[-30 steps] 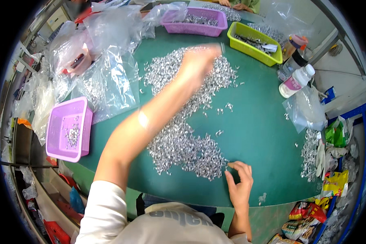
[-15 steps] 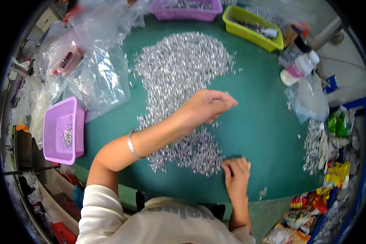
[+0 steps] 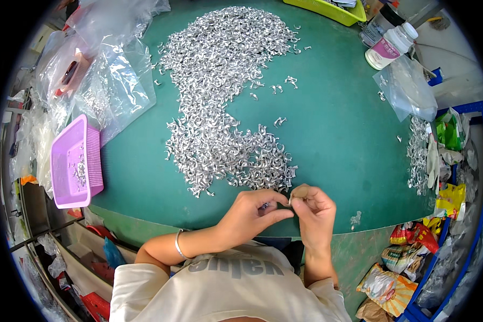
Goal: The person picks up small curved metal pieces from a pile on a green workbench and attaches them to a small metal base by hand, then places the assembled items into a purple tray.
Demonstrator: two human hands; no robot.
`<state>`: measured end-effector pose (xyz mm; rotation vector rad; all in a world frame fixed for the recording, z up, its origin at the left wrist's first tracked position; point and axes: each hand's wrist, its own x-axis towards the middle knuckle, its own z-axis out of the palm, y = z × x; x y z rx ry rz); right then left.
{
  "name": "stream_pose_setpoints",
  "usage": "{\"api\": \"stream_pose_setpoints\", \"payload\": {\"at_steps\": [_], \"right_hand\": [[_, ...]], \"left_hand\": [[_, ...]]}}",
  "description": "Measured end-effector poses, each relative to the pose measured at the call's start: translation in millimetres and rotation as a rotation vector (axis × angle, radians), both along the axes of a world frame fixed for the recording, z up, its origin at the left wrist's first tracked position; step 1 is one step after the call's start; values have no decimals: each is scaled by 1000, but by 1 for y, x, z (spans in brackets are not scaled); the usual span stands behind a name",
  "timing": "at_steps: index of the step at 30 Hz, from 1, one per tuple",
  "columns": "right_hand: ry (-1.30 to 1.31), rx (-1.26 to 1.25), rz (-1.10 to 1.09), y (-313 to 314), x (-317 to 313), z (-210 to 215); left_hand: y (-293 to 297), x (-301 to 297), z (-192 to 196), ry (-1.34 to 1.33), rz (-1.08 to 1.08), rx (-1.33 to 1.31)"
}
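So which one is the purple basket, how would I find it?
Start at the big green table with the long heap of shiny metal bits down its middle. Go to the table's left edge, below the crinkly clear plastic bags. The purple basket sits there: the only purple, box-shaped tray with slotted sides, holding just a few metal bits.

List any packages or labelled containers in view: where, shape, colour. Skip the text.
White bottle: far right on the green table, cylindrical, pink label.
Clear plastic bags: far left, crumpled, see-through.
Clear bag: beside the bottle, nearer the person, crumpled.
Snack packets: off the table's near right corner, red, yellow, orange.
Green packet: right edge.
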<state>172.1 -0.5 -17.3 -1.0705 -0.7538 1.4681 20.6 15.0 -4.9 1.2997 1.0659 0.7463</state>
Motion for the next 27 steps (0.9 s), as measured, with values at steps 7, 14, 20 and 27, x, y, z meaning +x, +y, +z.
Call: {"api": "stream_pose_setpoints", "payload": {"at_steps": [7,14,20,27], "right_hand": [[-213,213,35,-5,0,9],[-681,430,45,-11,-2,22],[-191,149,-11,-15,-2,23],[162,-33,28,-20,-7,19]], "left_hand": [[-3,-3,4,184,49,476],[-5,-5,10,268,70,680],[-4,-6,22,24,58,291],[-7,-5,22,-26,135,229]]}}
